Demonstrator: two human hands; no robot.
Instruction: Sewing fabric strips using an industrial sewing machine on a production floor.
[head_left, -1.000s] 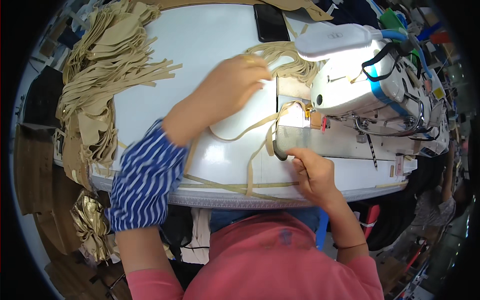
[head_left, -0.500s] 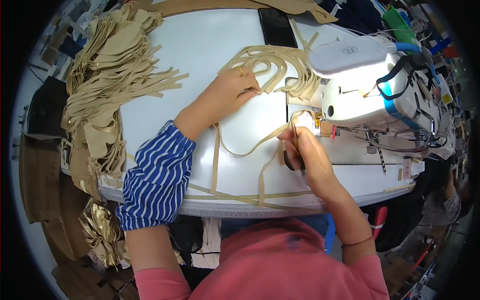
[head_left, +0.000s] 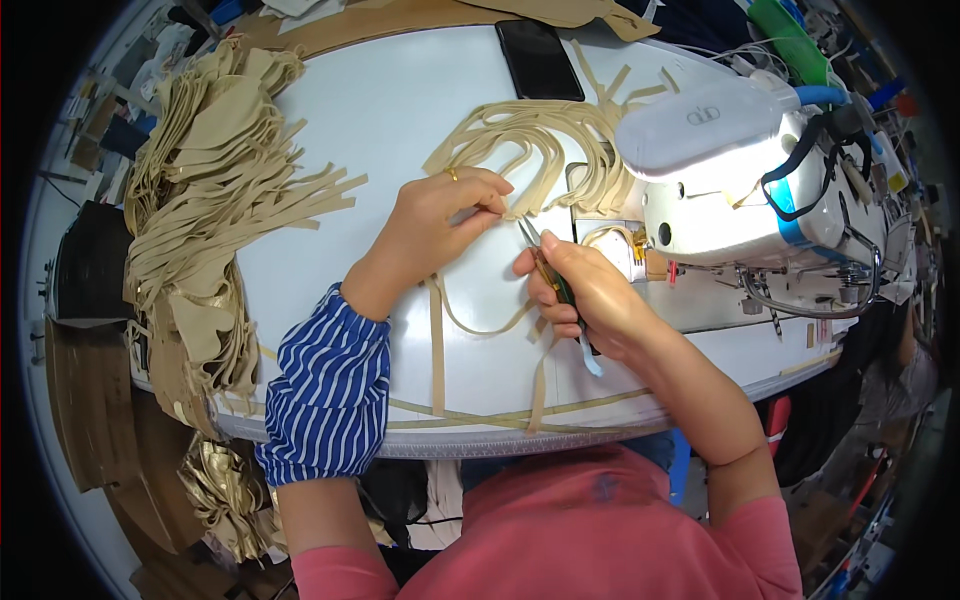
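Note:
My left hand (head_left: 440, 212), in a blue striped sleeve, is closed in a pinch on the end of a tan fabric strip beside a curved bundle of tan strips (head_left: 540, 130). From beneath that hand a long strip (head_left: 437, 350) hangs down and loops across the white table toward my right hand. Gripped in my right hand (head_left: 590, 285) is a pair of thread snips (head_left: 548, 268), its pointed blades slightly apart and aimed at the pinched end. Part of the handle is hidden by my fingers; a pale blue piece sticks out below them.
A white sewing machine (head_left: 730, 210) with a lamp head (head_left: 690, 115) stands at the right. Layered tan pieces (head_left: 220, 170) pile up at the left. A black phone (head_left: 540, 60) lies at the back. A ruler strip (head_left: 500, 443) edges the table's front.
My right hand has moved from beside the machine's needle area leftward and up to my left hand, carrying the snips. The left hand has shifted slightly left and down, still pinching.

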